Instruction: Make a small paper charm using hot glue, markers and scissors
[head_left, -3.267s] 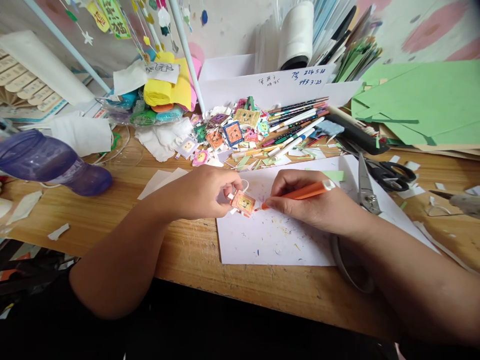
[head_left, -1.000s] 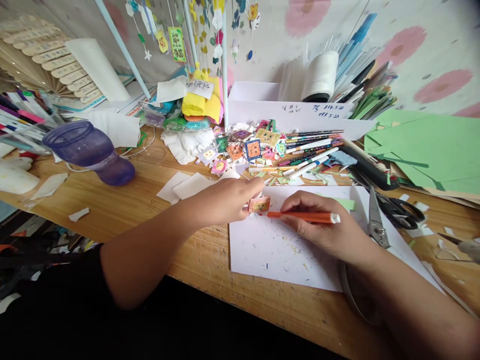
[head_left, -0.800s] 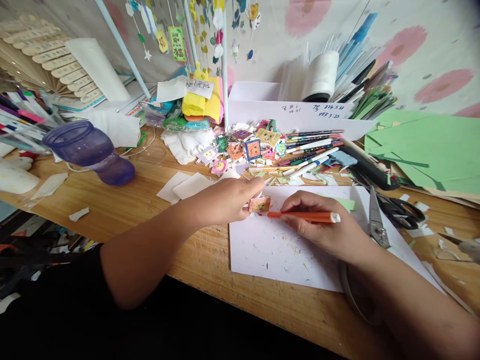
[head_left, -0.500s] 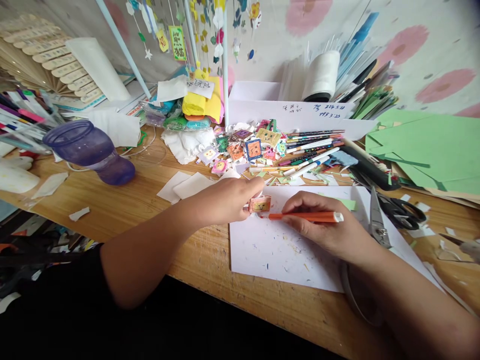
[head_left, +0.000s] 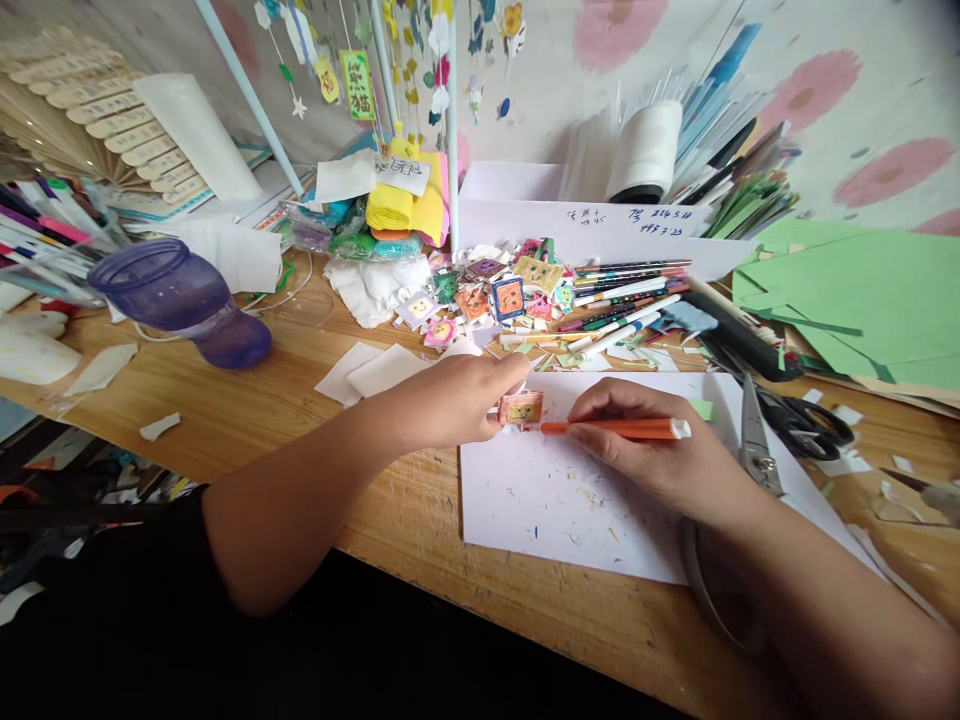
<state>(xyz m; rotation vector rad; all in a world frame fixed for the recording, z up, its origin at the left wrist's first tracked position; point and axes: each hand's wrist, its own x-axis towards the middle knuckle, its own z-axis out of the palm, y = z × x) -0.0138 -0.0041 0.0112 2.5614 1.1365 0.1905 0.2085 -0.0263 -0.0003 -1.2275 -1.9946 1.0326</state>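
Note:
My left hand [head_left: 442,400] is closed, pinching a small orange paper square [head_left: 520,408] with a drawn face, held on edge over a white sheet [head_left: 570,500]. My right hand [head_left: 649,455] grips an orange pen [head_left: 615,428] lying nearly level, its tip touching the square's right side. Both hands rest on the wooden desk [head_left: 300,420].
A pile of small coloured paper squares [head_left: 495,290] and several pens [head_left: 622,295] lie behind the sheet. Scissors [head_left: 780,420] sit to the right, green paper [head_left: 862,290] beyond them. A purple cup [head_left: 180,300] lies at left. A white box [head_left: 585,220] and hanging ornaments [head_left: 390,60] stand at the back.
Since 3.3 s ago the view has lifted and the paper square has been turned up on edge. In the last second the pen has shifted slightly up against the square.

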